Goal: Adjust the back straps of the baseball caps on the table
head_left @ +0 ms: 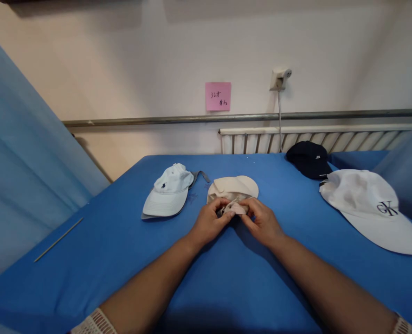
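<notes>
A beige cap (232, 185) lies at the middle of the blue-covered bed (206, 287), its brim pointing away from me to the right. My left hand (211, 220) pinches the cap's near edge from the left. From the right, my right hand (260, 220) grips the same edge, thumb and fingers closed on the fabric. Between my fingertips the cloth is bunched, and its strap detail is too small to make out. To the left sits a pale blue-white cap (173, 185) with a small dark horse-rider logo and a grey strap behind it.
At the right are a white cap (362, 195) with dark letters and a navy cap (308, 160). A thin stick (59, 240) lies at the left. Behind the bed are a metal rail (157, 120), a radiator (254, 139) and a plugged socket (278, 81). Blue curtains (28, 153) hang at both sides.
</notes>
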`<state>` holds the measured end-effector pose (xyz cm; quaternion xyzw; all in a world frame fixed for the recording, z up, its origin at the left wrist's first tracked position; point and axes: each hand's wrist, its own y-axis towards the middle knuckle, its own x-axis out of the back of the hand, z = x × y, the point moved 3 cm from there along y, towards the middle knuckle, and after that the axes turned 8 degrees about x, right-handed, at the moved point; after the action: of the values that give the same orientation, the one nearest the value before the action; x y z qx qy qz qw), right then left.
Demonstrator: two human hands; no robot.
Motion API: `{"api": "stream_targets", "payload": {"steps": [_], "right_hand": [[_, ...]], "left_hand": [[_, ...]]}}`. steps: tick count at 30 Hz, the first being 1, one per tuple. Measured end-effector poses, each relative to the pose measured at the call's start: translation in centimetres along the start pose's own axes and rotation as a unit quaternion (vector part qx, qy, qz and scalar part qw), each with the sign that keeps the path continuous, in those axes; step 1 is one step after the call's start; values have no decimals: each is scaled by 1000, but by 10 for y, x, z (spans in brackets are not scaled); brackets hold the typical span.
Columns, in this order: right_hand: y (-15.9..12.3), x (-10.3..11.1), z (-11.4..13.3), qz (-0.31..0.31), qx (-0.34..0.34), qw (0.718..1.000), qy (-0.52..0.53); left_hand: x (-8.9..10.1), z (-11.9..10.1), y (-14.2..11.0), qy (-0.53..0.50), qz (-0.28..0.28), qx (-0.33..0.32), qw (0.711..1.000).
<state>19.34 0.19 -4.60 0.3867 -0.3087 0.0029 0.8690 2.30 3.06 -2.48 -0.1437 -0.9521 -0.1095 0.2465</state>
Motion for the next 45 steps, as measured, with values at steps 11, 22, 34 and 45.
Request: {"api": "stream_targets", "payload": {"steps": [11, 22, 34, 45], "right_hand": [[0, 0, -4, -8, -36, 995, 88], [-3, -10, -10, -43, -119, 963, 237], [1, 5, 0, 1, -25, 996, 85], [-10, -14, 4, -64, -381, 824, 414]], "left_hand": [[1, -3, -1, 205, -5, -100, 974], [4, -1, -1, 315, -71, -162, 932], [-5, -14, -11, 183, 6, -157, 970], [-12, -16, -15, 281, -58, -224, 932]]}}
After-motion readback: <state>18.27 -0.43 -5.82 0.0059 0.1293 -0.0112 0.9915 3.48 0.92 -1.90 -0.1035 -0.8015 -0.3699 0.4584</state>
